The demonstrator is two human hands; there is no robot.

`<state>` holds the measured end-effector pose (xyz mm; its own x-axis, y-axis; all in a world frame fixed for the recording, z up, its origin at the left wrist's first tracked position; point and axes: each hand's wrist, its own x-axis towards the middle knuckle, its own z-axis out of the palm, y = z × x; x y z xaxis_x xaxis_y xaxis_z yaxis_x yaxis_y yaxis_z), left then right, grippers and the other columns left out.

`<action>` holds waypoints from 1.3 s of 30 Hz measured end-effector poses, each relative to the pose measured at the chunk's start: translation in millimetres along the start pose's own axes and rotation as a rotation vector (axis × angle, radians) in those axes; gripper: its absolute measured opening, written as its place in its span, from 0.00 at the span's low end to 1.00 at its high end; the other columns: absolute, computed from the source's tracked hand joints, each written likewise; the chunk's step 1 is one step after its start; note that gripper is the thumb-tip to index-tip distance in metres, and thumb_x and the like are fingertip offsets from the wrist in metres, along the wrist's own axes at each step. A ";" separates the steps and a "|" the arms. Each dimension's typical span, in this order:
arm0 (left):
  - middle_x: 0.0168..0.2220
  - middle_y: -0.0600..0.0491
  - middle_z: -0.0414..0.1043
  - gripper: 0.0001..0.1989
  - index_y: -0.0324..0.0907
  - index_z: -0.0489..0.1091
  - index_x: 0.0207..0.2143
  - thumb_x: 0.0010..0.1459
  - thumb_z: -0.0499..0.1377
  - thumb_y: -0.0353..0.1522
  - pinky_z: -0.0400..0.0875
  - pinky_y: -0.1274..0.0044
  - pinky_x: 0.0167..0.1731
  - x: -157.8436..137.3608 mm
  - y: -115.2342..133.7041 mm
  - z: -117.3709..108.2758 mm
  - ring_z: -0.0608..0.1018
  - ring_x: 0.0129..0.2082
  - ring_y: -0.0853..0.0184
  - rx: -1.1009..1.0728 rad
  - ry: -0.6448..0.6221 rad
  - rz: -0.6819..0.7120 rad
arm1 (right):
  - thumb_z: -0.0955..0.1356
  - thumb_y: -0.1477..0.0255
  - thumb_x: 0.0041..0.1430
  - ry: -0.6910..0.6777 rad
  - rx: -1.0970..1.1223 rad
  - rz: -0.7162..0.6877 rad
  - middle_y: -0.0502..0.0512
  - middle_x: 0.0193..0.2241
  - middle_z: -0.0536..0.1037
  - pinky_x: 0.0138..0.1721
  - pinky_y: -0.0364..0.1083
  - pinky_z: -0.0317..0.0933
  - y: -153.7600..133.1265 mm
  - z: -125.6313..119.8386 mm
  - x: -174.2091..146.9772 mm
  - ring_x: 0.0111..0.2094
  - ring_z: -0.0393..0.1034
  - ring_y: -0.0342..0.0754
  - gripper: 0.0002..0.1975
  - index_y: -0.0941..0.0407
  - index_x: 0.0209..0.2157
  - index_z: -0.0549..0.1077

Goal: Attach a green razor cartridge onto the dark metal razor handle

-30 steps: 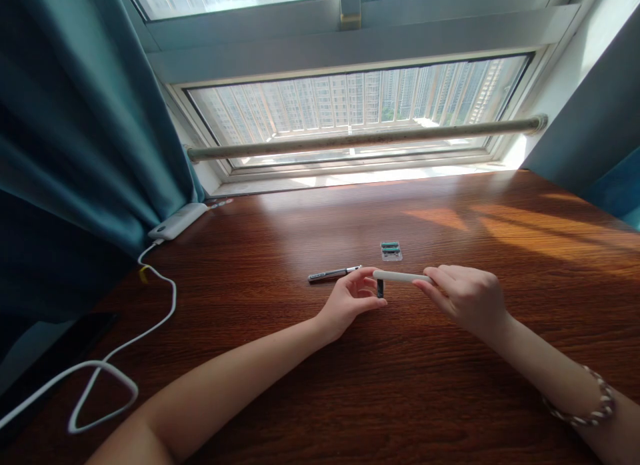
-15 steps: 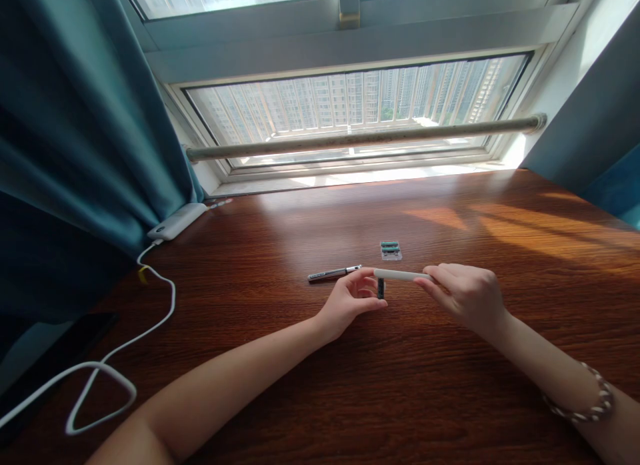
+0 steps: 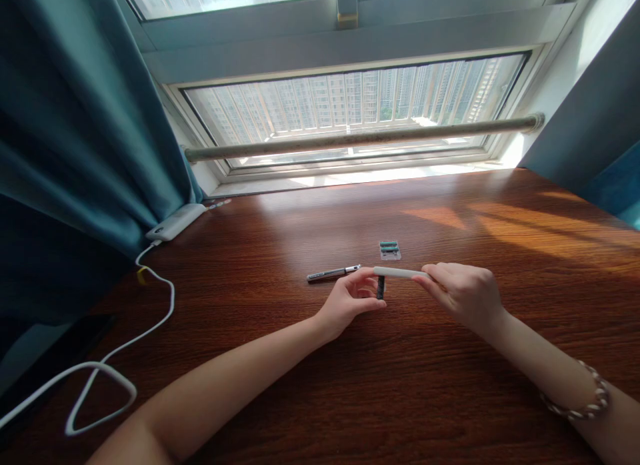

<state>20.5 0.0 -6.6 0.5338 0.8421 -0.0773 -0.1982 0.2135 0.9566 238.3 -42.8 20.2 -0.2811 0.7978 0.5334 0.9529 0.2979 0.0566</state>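
White handle [image 3: 397,272] sits between both hands above the brown table [image 3: 300,385]: the right hand [image 3: 473,293] pinches its three-o'clock end, the left hand [image 3: 345,301] clamps its nine-o'clock end with a black piece [image 3: 381,288], though whether these are joined is too small to tell. Two teal strips [image 3: 389,243] lie in a clear tray [image 3: 391,257] at twelve, a pen-shaped stick [image 3: 326,275] at nine, a blue curtain [image 3: 90,118] at ten, a bright window [image 3: 325,108] beyond.

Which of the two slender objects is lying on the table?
The dark-and-silver one, just beyond the left hand; the white one is held in the right hand.
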 end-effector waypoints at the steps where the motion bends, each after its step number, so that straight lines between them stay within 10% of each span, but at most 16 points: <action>1: 0.35 0.53 0.70 0.24 0.43 0.71 0.39 0.34 0.67 0.26 0.64 0.76 0.36 0.1 -0.6 -0.1 0.70 0.36 0.69 -0.006 0.001 0.006 | 0.60 0.61 0.59 0.010 -0.008 0.013 0.49 0.18 0.72 0.24 0.42 0.43 0.0 -0.3 0.2 0.21 0.65 0.40 0.17 0.55 0.25 0.72; 13: 0.42 0.52 0.71 0.21 0.45 0.70 0.39 0.39 0.65 0.25 0.64 0.77 0.38 1.6 -2.1 -2.0 0.70 0.38 0.68 -0.110 0.016 0.044 | 0.58 0.63 0.60 -0.085 0.253 -0.060 0.50 0.21 0.74 0.26 0.41 0.47 -0.2 0.6 -1.0 0.24 0.68 0.40 0.17 0.56 0.30 0.74; 39: 0.35 0.55 0.72 0.22 0.47 0.71 0.39 0.39 0.65 0.25 0.63 0.76 0.39 2.0 -7.4 -5.3 0.71 0.35 0.71 -0.106 0.026 0.024 | 0.59 0.60 0.59 -0.031 0.111 0.107 0.48 0.19 0.73 0.24 0.41 0.45 -2.0 0.0 -0.3 0.22 0.67 0.41 0.18 0.54 0.26 0.73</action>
<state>18.7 2.7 -15.4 0.5068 0.8598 -0.0629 -0.2976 0.2430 0.9233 236.5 -43.7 19.9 -0.1834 0.8435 0.5048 0.9597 0.2649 -0.0940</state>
